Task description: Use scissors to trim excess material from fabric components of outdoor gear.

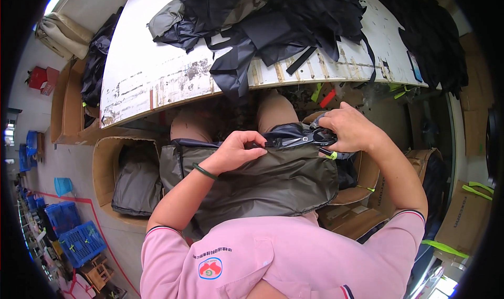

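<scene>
– Where is the olive-grey fabric piece (262, 181)?
– Across the person's lap, just off the near edge of the counter (157, 73). Presumably the lap bears its weight, leaving both hands free for its upper edge.
– And each grip?
– The left hand (239, 151) pinches that edge between thumb and forefinger, seemingly to hold it taut. The right hand (354, 131) is closed around the handles of the scissors (301, 140), whose blades point left along the edge, toward the pinch.
– Counts?
– One piece on the lap, one pair of scissors. One heap of black fabric (283, 26) droops over the counter's near edge; its layers overlap too much to count.
– Farther out?
– Below the counter's near left corner, one cardboard box (100, 178) holds a grey bundle (137, 183). Farther left are two large blue crates (81, 242), near each other.
</scene>
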`<action>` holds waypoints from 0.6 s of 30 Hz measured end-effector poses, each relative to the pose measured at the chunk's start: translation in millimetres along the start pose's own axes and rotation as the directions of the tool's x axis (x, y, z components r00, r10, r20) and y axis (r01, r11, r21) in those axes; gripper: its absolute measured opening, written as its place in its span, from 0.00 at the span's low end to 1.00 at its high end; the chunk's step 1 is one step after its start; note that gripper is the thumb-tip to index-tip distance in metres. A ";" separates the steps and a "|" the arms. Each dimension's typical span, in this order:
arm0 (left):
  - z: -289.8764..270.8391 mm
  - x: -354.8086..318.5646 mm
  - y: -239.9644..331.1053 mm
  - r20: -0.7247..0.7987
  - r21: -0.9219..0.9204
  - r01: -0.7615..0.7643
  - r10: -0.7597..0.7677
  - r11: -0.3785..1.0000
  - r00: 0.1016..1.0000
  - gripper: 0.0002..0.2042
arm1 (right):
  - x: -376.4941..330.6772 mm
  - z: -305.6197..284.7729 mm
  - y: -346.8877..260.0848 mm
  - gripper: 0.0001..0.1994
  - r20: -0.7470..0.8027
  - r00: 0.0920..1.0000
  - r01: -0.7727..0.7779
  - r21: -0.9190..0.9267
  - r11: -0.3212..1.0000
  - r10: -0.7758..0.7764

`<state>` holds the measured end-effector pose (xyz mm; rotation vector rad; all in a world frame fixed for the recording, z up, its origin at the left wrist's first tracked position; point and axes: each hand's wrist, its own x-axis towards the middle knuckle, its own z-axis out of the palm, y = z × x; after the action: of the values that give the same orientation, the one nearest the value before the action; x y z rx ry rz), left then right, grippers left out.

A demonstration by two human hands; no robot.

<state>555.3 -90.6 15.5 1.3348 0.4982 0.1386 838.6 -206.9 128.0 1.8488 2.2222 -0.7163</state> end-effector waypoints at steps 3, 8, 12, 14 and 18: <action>-2.8 0.1 -6.3 -0.008 0.027 0.018 -0.018 0.999 1.000 0.05 | 0.8 7.4 -1.5 0.21 -0.050 0.999 0.013 0.007 1.000 -0.012; -1.4 -0.1 -5.8 -0.004 -0.118 0.047 -0.048 0.992 0.999 0.04 | -1.8 19.7 2.8 0.22 -0.122 0.991 0.051 -0.062 0.997 -0.058; -0.3 -0.9 -2.4 0.009 -0.125 0.067 -0.066 0.990 0.998 0.05 | -4.6 14.4 -2.7 0.23 -0.119 0.992 0.039 -0.064 0.997 -0.047; -0.3 -0.8 -4.3 -0.008 -0.153 0.058 -0.060 0.987 0.998 0.05 | -3.3 11.2 -6.8 0.23 -0.190 0.979 0.067 -0.039 0.997 -0.074; 0.0 -1.0 -3.1 -0.019 -0.130 0.064 -0.067 0.989 0.998 0.05 | 2.1 12.4 -11.9 0.23 -0.222 0.971 0.086 -0.036 0.996 -0.092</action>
<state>553.8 -91.8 12.8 1.1895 0.5436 0.1302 824.5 -212.2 119.4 1.9121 2.4533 -0.5118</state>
